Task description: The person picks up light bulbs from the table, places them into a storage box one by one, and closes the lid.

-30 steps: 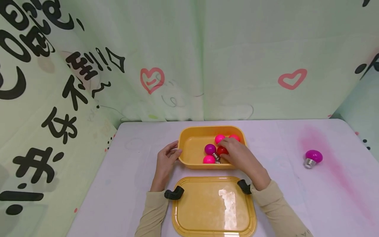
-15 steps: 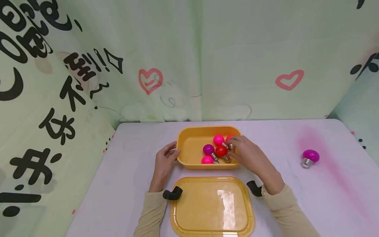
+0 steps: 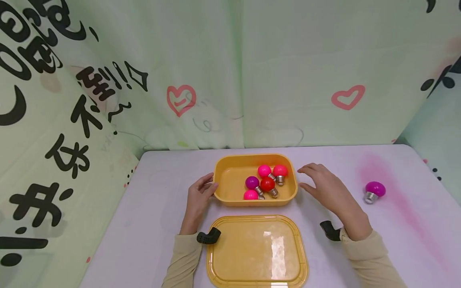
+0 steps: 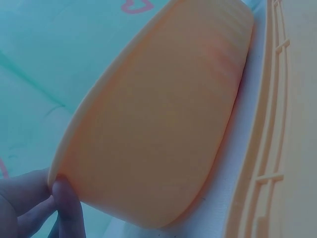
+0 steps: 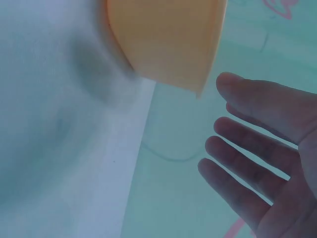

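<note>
My left hand (image 3: 199, 198) is at the left end of a yellow plastic box (image 3: 225, 176). In the left wrist view, its thumb and fingers pinch the rim. Several small bulbs with silver screw bases lie in the box's right half: a red bulb (image 3: 267, 184), a purple bulb (image 3: 252, 183) and pink ones, such as the pink bulb (image 3: 264, 171). My right hand (image 3: 329, 190) hovers just beyond the box's right end, holding nothing, with its fingers apart and relaxed. Another purple bulb (image 3: 375, 189) lies on the table to its right.
A yellow lid (image 3: 257, 252) lies flat in front of the box, near the forearms. The white table (image 3: 162, 208) has a pink smear on its right side. Green curtains (image 3: 288, 72) with drawn hearts and black writing hang behind and at the left.
My right hand has let go of the bulbs, come out of the box and moved right, past its end. The left hand stays at the box's left rim.
</note>
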`<state>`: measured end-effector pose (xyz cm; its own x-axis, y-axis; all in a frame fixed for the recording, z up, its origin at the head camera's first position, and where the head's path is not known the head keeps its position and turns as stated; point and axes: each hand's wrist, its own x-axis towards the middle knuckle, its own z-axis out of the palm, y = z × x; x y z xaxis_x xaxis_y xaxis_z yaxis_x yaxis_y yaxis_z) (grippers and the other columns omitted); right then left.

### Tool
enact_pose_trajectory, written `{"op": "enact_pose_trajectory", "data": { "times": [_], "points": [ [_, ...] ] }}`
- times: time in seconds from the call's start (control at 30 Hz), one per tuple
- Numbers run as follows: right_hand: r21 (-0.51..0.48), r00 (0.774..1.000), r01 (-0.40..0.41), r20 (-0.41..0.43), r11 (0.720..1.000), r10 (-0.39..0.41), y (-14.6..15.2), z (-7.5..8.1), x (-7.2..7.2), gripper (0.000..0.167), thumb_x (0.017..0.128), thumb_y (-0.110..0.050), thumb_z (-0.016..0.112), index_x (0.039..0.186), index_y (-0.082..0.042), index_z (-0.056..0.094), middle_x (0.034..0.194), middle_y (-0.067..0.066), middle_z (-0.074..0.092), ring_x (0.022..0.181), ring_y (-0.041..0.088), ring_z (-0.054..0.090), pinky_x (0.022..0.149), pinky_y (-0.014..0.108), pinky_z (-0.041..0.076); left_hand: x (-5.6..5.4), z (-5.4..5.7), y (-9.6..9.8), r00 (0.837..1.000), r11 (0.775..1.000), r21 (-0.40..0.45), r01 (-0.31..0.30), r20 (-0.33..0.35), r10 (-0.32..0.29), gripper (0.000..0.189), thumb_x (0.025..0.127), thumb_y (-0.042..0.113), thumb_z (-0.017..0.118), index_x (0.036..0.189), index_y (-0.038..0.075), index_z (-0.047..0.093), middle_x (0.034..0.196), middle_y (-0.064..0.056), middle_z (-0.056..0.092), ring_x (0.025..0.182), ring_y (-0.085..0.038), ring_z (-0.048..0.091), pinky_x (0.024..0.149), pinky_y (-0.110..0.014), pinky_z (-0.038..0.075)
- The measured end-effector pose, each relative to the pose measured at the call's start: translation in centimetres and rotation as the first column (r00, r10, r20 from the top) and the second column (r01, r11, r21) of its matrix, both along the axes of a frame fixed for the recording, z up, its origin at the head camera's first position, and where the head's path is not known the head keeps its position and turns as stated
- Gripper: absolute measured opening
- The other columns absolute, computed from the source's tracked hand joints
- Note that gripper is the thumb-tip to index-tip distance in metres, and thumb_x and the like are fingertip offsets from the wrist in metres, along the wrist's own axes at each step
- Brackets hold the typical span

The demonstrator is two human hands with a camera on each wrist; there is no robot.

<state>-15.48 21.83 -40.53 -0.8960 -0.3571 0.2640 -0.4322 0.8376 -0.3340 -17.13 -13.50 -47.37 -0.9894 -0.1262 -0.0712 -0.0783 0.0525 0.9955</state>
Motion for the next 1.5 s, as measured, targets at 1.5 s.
{"op": "enact_pose_trajectory", "data": {
  "times": [1.5],
  "points": [
    [-0.005,0.941,0.325,0.097,0.946,-0.323,12.4,-2.9,1.0,0.042,0.083,-0.004,0.074,0.115,0.016,0.057,0.116,0.04,0.051,0.106,0.056,0.04,0.091,0.071,0.037,-0.1,-0.1,-0.1,1.0,0.999,0.033,-0.001,0.012,0.0,0.044,0.091,0.01,0.071,0.134,0.007,0.061,0.126,-0.018,0.06,0.099,-0.015,0.061,0.071,-0.017,0.055]
  ]
}}
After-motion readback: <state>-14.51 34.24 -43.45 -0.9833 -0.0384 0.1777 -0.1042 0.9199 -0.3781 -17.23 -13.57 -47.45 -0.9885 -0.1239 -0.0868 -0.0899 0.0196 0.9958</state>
